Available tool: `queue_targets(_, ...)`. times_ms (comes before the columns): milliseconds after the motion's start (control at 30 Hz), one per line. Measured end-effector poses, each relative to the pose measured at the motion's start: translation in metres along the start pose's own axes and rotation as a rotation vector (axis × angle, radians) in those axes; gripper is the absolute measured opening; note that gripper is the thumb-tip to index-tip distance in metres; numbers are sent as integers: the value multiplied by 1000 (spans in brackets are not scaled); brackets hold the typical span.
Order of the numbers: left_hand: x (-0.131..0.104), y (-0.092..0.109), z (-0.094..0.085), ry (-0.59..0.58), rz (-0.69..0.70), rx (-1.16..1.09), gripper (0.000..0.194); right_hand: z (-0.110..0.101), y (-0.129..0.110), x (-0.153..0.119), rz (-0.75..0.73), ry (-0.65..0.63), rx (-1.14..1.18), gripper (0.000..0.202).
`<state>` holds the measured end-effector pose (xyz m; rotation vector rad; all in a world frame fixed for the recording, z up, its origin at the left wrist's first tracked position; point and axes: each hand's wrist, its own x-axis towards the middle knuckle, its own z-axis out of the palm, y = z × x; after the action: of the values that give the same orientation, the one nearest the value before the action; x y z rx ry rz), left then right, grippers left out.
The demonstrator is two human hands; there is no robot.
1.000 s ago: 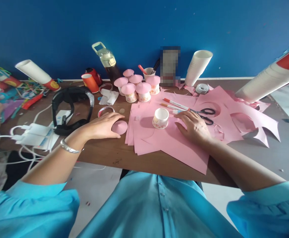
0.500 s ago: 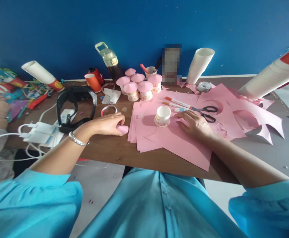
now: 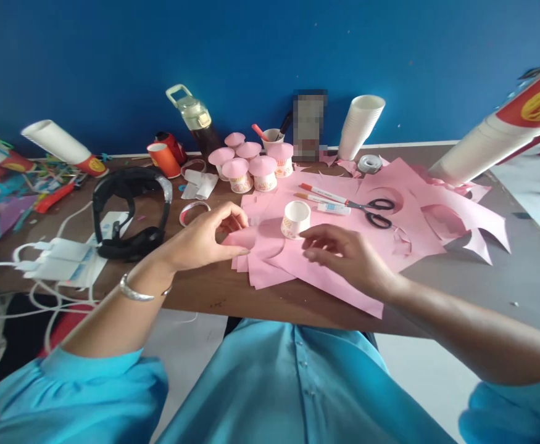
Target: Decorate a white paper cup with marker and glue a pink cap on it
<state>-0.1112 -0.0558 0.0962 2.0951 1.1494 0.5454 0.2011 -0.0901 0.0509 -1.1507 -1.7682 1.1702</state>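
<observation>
My left hand [image 3: 195, 242], with a silver bangle at the wrist, grips a pink paper cone [image 3: 242, 237] between thumb and fingers; the hand partly covers its shape. A small patterned paper cup [image 3: 297, 213] stands upright on pink paper sheets [image 3: 339, 287], its mouth up and uncovered. Just right of the cup, my right hand [image 3: 350, 254] hovers over the sheets with fingers loosely bent and apart, nothing in them. Its fingertips come close to the cup's base; whether they touch it I cannot tell. Behind stand several similar cups [image 3: 264, 176] topped with pink cones.
Black-handled scissors [image 3: 377, 217] and markers [image 3: 323, 193] lie on the paper. Tall white cup stacks [image 3: 361, 126] stand near the blue wall, beside a tape roll [image 3: 370, 163]. At left are a black head strap [image 3: 133, 246], white chargers with cables [image 3: 63, 259] and a bottle [image 3: 195, 123].
My left hand has brought the pink cone rightwards over the sheets' left edge and turned it up. My right hand has lifted off the paper and moved towards the cup.
</observation>
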Motion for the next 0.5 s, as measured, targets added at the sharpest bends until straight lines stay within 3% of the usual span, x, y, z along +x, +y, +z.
queue_targets(100, 12, 23, 22, 6, 105, 96, 30, 22, -16, 3, 55, -48, 220, 53)
queue_targets(200, 20, 35, 36, 10, 175, 160, 23, 32, -17, 10, 68, -45, 301, 47)
queue_targets(300, 22, 35, 38, 34, 224, 141, 35, 32, -15, 10, 74, -14, 312, 44)
queue_targets(400, 23, 26, 34, 94, 184, -50, 72, 23, -16, 9, 35, -17, 371, 46)
queue_targets(433, 24, 23, 32, 121, 131, -152, 72, 18, -17, 10, 19, -17, 390, 46)
queue_targets(500, 29, 16, 30, 144, 13, -363, 53, 8, -18, 14, -4, 0, 418, 44)
